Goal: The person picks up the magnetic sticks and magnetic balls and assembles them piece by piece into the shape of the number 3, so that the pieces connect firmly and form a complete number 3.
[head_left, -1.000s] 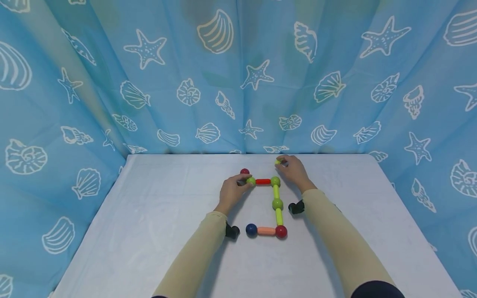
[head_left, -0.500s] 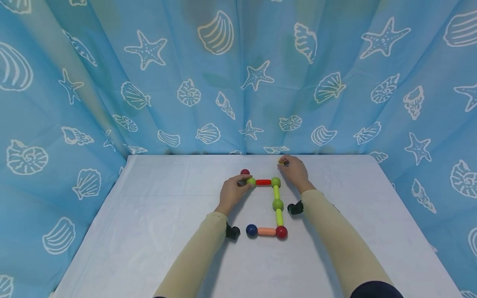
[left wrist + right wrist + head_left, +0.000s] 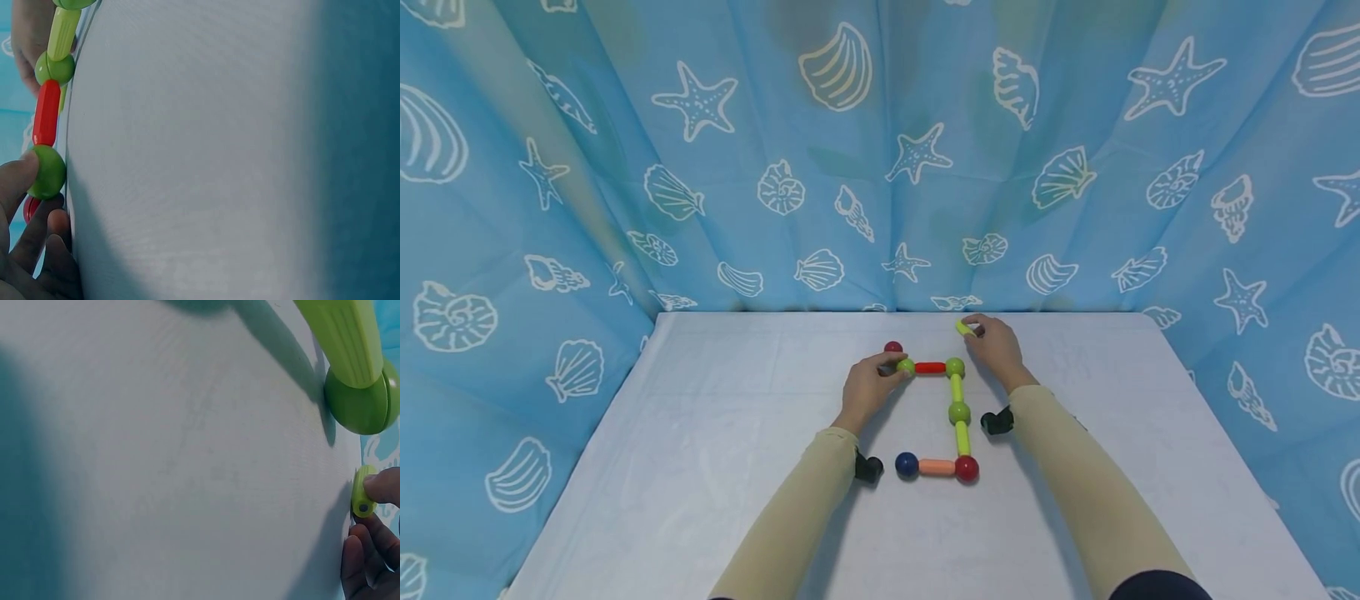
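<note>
My left hand pinches a green ball between thumb and fingers, at the left end of a red rod. That rod joins a second green ball. From there a yellow-green rod, a third green ball and another yellow-green rod run toward me to a red ball. A salmon rod links it to a dark blue ball. Beyond the chain, my right hand pinches a loose yellow-green rod, whose end shows a dark round spot.
Another red ball lies just behind my left fingers, partly hidden. The white-covered table spreads out on both sides. A blue shell-patterned curtain hangs along its back edge. A dark wrist camera sits on my right forearm.
The loose yellow-green rod has turned in my right fingers; it was mostly hidden half a second ago and now sticks out at a slant. My left hand and the chain stay put.
</note>
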Motion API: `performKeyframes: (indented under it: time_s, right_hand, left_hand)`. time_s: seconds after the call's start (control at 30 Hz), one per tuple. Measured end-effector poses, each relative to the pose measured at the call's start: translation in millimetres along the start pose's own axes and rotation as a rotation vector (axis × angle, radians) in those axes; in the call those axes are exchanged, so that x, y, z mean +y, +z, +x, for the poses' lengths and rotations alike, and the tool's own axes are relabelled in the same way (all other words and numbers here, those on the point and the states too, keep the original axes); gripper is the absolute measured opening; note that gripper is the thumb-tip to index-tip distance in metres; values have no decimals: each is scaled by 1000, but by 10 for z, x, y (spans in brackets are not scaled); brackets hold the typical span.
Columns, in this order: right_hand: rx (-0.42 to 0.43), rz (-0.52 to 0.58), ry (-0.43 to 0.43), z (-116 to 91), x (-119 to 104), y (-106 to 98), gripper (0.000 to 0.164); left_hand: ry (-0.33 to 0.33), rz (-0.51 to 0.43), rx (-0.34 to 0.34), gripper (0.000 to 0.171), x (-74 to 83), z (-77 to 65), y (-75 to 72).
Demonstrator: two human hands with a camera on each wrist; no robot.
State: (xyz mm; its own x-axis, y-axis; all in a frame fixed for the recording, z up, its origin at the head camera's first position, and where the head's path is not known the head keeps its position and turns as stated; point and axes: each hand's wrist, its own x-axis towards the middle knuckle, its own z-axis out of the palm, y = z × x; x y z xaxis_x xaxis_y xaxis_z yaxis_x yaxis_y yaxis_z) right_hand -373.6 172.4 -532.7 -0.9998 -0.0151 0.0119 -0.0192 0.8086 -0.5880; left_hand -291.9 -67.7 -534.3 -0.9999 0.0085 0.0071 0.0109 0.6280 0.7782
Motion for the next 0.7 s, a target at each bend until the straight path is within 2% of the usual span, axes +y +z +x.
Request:
performKeyframes:
  time_s: [0.43, 0.7]
  right_hand:
    - [-46, 8, -55, -159, 40, -149, 26]
    - [-49, 15, -23, -263, 92, -189, 23]
  left_hand:
    - [6, -7, 3, 33, -19, -7, 1]
    - [6, -5, 1, 33, -8, -13, -3]
